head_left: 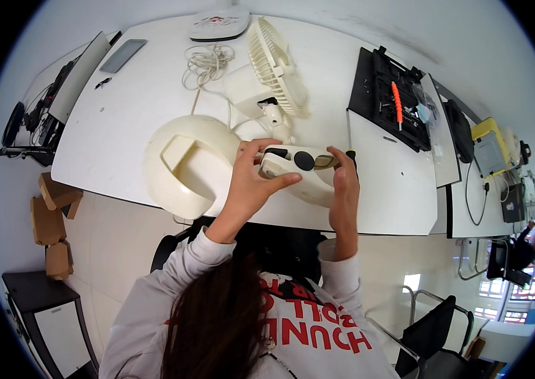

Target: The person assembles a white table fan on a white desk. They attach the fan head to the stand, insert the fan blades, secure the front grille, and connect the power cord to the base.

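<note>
Both my hands hold a cream plastic housing (308, 186) above the table's front edge. A dark round cap sits on its top face, with openings at either side. My left hand (248, 180) grips its left end, thumb across the near face. My right hand (344, 192) closes round its right end. To the left lies a cream fan base (201, 129) with a rectangular raised part and a wide hollow. Beyond my hands, a fan head with a ribbed grille (274, 63) rests tilted, its neck joint (275, 120) toward me. A slim black-and-yellow thing (351, 155) is partly hidden by my right hand.
A coiled cable (209, 62) lies left of the fan head. At the right is an open black tool case (400, 95) with an orange-handled tool (396, 101). A grey phone-like slab (123, 55) lies far left. Chairs (435, 328) and cardboard boxes (49, 221) stand around.
</note>
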The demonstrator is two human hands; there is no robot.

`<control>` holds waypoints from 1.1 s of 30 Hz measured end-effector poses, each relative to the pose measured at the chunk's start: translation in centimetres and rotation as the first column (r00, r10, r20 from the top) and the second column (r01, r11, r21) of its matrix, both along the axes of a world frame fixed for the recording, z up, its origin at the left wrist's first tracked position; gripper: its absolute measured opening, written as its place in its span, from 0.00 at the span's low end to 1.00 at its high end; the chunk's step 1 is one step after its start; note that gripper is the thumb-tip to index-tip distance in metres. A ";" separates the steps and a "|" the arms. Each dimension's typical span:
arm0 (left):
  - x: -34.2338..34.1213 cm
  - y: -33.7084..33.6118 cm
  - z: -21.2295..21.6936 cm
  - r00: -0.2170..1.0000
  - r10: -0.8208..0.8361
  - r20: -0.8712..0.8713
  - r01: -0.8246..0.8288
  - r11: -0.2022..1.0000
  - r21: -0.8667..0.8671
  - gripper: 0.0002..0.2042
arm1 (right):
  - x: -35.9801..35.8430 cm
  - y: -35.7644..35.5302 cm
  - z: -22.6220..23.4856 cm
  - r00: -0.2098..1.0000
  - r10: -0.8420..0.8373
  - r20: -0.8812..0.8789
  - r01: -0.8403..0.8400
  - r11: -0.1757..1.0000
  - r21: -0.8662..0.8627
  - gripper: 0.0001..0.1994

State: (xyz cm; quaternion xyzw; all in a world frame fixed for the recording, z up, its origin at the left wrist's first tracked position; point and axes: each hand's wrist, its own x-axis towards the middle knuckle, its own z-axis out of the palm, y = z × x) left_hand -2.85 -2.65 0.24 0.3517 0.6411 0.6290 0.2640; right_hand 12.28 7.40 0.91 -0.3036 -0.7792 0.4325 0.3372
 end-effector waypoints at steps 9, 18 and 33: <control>-0.2 0.1 -0.7 0.988 0.032 -0.152 -0.029 0.999 0.020 0.30 | 0.1 0.8 -1.5 0.993 0.093 -0.073 -0.094 0.996 -0.003 0.34; 0.7 0.8 -0.5 0.996 0.076 -0.041 -0.073 0.995 0.066 0.30 | -0.4 1.6 -0.9 1.000 0.010 0.017 -0.012 0.991 0.133 0.26; -1.5 -7.4 3.5 0.829 0.047 -0.557 -0.102 0.992 -0.069 0.36 | -1.6 3.8 -2.5 0.979 0.032 -0.200 0.040 0.937 0.346 0.19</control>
